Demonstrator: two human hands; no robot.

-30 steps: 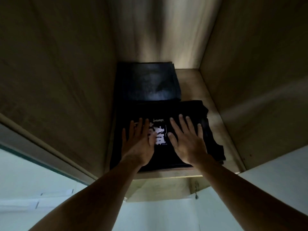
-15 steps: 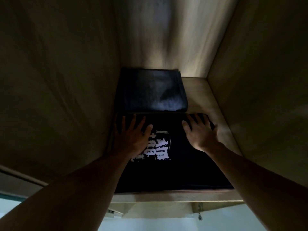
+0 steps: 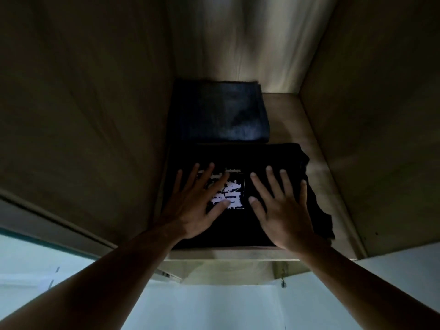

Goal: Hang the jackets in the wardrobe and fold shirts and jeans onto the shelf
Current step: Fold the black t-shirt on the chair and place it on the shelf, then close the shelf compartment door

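Note:
A folded black shirt [image 3: 247,160] with a white print lies at the front of a dim wooden shelf [image 3: 316,177]. My left hand [image 3: 197,210] rests flat on its left half, fingers spread, partly covering the print. My right hand [image 3: 283,210] lies flat on the right half, fingers apart. Neither hand grips the cloth. Behind the shirt, against the back wall, sits a folded pair of dark blue jeans [image 3: 221,113]. The shirt's right edge is rumpled and hangs loose near the shelf front.
Wooden side walls [image 3: 83,115] close the compartment in on the left and right. A bare strip of shelf runs along the right of both garments. Below the shelf's front edge [image 3: 238,256] is a pale surface.
Both hands have slid back from the shirt's far edge toward its middle. The view has pulled back, showing more of the shelf front.

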